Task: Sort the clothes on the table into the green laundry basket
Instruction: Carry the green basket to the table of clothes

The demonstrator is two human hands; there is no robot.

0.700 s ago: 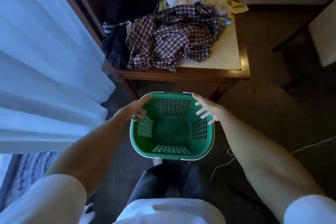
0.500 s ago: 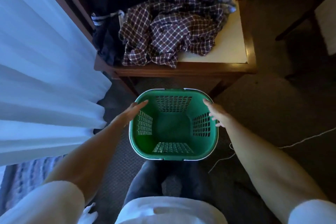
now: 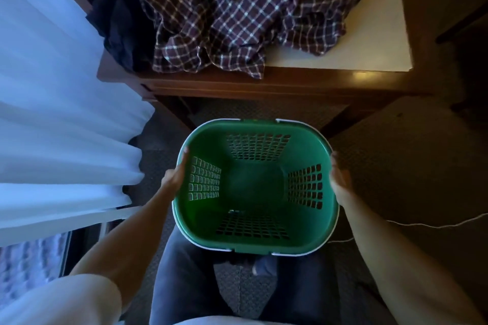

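Clothes (image 3: 237,13) lie rumpled on the table (image 3: 375,34) beyond both hands: a soft plaid shirt, with dark fabric (image 3: 118,24) bunched on the left-hand side. Between the hands sits the green laundry basket (image 3: 208,235), smooth plastic with lattice walls. The left hand (image 3: 175,175) and right hand (image 3: 340,182) press flat, fingers straight, against its rounded sides.

The green plastic laundry basket (image 3: 254,187) looks smooth and slightly glossy, its walls pierced with grid holes. On the dark wooden table (image 3: 290,82), polished along its near edge with a matt cream top, lies a soft maroon checked cloth shirt (image 3: 237,13). The floor carpet (image 3: 396,145) looks rough and woven, the white curtain (image 3: 52,113) at left thin and smooth.
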